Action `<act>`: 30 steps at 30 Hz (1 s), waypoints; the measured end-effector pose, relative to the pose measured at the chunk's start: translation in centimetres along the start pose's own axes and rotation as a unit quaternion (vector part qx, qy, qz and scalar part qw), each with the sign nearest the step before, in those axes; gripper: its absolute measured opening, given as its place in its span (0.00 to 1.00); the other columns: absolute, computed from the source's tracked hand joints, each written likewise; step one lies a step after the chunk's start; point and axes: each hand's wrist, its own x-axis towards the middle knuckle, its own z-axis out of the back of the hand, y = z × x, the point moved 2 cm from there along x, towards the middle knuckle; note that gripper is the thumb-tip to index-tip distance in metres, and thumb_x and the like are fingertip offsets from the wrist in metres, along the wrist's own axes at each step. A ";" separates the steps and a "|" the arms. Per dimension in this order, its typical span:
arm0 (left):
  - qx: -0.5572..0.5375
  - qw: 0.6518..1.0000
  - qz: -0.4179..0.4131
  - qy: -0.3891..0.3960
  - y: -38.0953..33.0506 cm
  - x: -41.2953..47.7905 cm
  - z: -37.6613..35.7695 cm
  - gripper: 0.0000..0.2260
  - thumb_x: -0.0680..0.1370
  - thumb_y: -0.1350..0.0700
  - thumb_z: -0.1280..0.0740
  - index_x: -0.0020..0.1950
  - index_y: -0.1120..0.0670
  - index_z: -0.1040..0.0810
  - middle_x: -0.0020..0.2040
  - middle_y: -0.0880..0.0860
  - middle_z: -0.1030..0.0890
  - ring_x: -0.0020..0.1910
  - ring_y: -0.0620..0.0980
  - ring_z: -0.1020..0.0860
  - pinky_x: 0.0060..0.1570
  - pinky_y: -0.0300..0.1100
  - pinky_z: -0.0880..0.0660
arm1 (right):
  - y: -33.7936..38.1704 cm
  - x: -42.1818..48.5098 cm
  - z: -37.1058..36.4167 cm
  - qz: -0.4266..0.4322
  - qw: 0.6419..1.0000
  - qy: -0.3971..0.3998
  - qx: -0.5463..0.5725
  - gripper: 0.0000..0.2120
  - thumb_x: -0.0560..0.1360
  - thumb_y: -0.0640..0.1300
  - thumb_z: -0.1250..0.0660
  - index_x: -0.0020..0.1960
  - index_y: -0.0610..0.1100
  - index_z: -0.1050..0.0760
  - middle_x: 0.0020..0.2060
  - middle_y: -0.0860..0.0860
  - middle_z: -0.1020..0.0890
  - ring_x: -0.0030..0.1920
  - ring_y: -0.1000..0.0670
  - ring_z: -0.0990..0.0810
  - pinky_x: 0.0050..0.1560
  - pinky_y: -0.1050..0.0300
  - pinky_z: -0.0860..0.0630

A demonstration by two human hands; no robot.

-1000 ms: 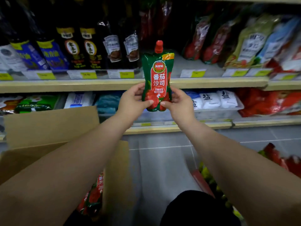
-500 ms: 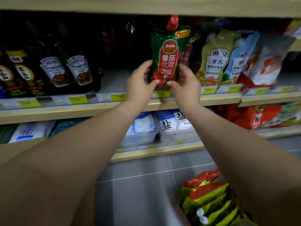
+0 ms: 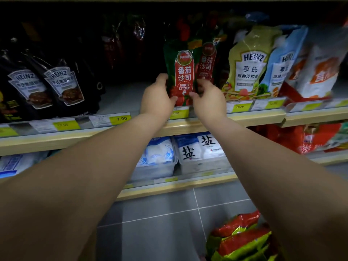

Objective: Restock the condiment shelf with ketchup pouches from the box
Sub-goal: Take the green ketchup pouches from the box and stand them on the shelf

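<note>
A green and red ketchup pouch [image 3: 183, 72] stands upright on the condiment shelf [image 3: 254, 117], at its front edge. My left hand [image 3: 157, 97] grips the pouch's lower left side. My right hand [image 3: 209, 97] holds its lower right corner. Just behind and to the right stands a second ketchup pouch [image 3: 207, 61] of the same kind. The pouches' caps are lost in the dark under the shelf above. The box is out of view.
Dark Heinz sauce pouches [image 3: 62, 83] fill the shelf's left side, with a bare gap before the ketchup. Heinz salad dressing pouches [image 3: 248, 66] stand at the right. Salt bags [image 3: 197, 147] lie on the shelf below. Red and green packets [image 3: 241, 238] sit on the tiled floor.
Both hands carried the ketchup pouch up and forward from above the box and set it down onto the shelf beside another pouch. The view has moved closer to the shelf.
</note>
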 end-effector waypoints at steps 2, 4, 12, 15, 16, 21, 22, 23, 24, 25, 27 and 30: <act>0.010 1.000 0.018 0.007 -0.2 0.1 0.1 0.26 0.71 0.56 0.28 0.67 0.53 0.32 0.54 0.54 0.20 0.49 0.52 0.22 0.44 0.41 0.27 | 0.3 -0.2 0.0 0.011 1.000 0.006 -0.010 0.20 0.75 0.49 0.35 0.66 0.47 0.30 0.55 0.47 0.18 0.53 0.45 0.20 0.51 0.52 0.23; 0.009 1.000 0.029 0.006 -0.3 -0.2 0.5 0.25 0.71 0.56 0.29 0.66 0.53 0.33 0.53 0.54 0.20 0.48 0.51 0.22 0.43 0.42 0.27 | 0.5 -0.8 0.2 0.026 0.999 0.003 -0.021 0.22 0.75 0.49 0.35 0.67 0.45 0.32 0.56 0.46 0.19 0.54 0.44 0.21 0.53 0.49 0.23; 0.121 0.985 -0.062 0.110 -0.1 -2.1 1.4 0.13 0.77 0.53 0.38 0.61 0.49 0.25 0.57 0.55 0.25 0.53 0.55 0.25 0.52 0.48 0.26 | 0.2 -2.9 1.2 0.130 0.982 0.056 -0.127 0.14 0.76 0.47 0.41 0.58 0.43 0.23 0.53 0.44 0.20 0.54 0.43 0.23 0.58 0.47 0.29; 0.143 0.980 -0.059 0.128 -0.4 -1.6 1.3 0.15 0.77 0.52 0.41 0.63 0.48 0.25 0.59 0.55 0.24 0.56 0.56 0.25 0.56 0.50 0.27 | 0.4 -2.4 1.0 0.121 0.977 0.077 -0.156 0.17 0.77 0.47 0.43 0.62 0.44 0.25 0.57 0.44 0.21 0.57 0.42 0.24 0.61 0.48 0.31; 0.151 0.977 -0.061 0.134 -0.4 -1.4 1.2 0.15 0.77 0.52 0.41 0.63 0.48 0.26 0.59 0.55 0.24 0.57 0.57 0.25 0.57 0.51 0.28 | 0.4 -2.2 0.9 0.117 0.976 0.090 -0.161 0.18 0.77 0.47 0.44 0.64 0.45 0.27 0.60 0.45 0.22 0.59 0.42 0.25 0.62 0.48 0.33; 0.190 0.966 -0.051 0.166 -0.2 0.1 1.1 0.19 0.77 0.51 0.43 0.68 0.46 0.30 0.63 0.55 0.26 0.61 0.57 0.27 0.61 0.52 0.30 | 1.1 -0.8 0.5 0.108 0.963 0.150 -0.194 0.20 0.77 0.48 0.48 0.66 0.50 0.30 0.62 0.47 0.24 0.61 0.43 0.26 0.64 0.46 0.36; 0.194 0.965 -0.048 0.169 -0.1 0.4 1.1 0.19 0.77 0.51 0.43 0.69 0.46 0.31 0.64 0.55 0.26 0.61 0.57 0.28 0.61 0.53 0.31 | 1.3 -0.5 0.3 0.107 0.963 0.153 -0.197 0.20 0.77 0.49 0.48 0.66 0.50 0.30 0.63 0.47 0.24 0.61 0.43 0.26 0.64 0.46 0.37; 0.197 0.964 -0.044 0.171 0.0 0.7 1.0 0.19 0.78 0.51 0.43 0.69 0.46 0.31 0.65 0.55 0.27 0.62 0.57 0.28 0.61 0.53 0.31 | 1.4 -0.2 0.1 0.107 0.961 0.155 -0.201 0.20 0.76 0.49 0.48 0.66 0.50 0.30 0.63 0.47 0.24 0.61 0.43 0.26 0.63 0.47 0.37; 0.198 0.964 -0.042 0.173 0.1 1.0 1.0 0.19 0.78 0.51 0.43 0.69 0.46 0.32 0.65 0.55 0.27 0.62 0.57 0.28 0.62 0.53 0.31 | 1.5 0.0 -0.1 0.108 0.959 0.157 -0.208 0.20 0.76 0.49 0.49 0.66 0.49 0.30 0.63 0.47 0.24 0.61 0.42 0.26 0.63 0.46 0.37; 0.197 0.963 -0.042 0.177 0.2 1.2 0.9 0.20 0.78 0.52 0.43 0.70 0.46 0.32 0.66 0.55 0.28 0.63 0.57 0.29 0.63 0.53 0.32 | 1.6 0.1 -0.3 0.108 0.957 0.161 -0.215 0.20 0.77 0.49 0.49 0.66 0.49 0.31 0.64 0.47 0.25 0.62 0.42 0.27 0.64 0.46 0.37; 0.191 0.962 -0.048 0.189 0.3 1.4 0.7 0.20 0.78 0.54 0.43 0.70 0.48 0.32 0.67 0.57 0.29 0.64 0.58 0.29 0.63 0.50 0.31 | 1.6 0.2 -0.6 0.105 0.954 0.176 -0.217 0.21 0.77 0.49 0.50 0.69 0.49 0.33 0.67 0.47 0.28 0.65 0.44 0.29 0.68 0.45 0.40; 0.175 0.964 -0.051 0.193 0.3 1.7 0.4 0.18 0.78 0.56 0.43 0.69 0.51 0.30 0.65 0.58 0.27 0.62 0.57 0.28 0.58 0.45 0.30 | 1.6 0.2 -1.0 0.106 0.948 0.198 -0.226 0.23 0.78 0.49 0.52 0.72 0.48 0.38 0.72 0.47 0.33 0.71 0.46 0.35 0.72 0.44 0.47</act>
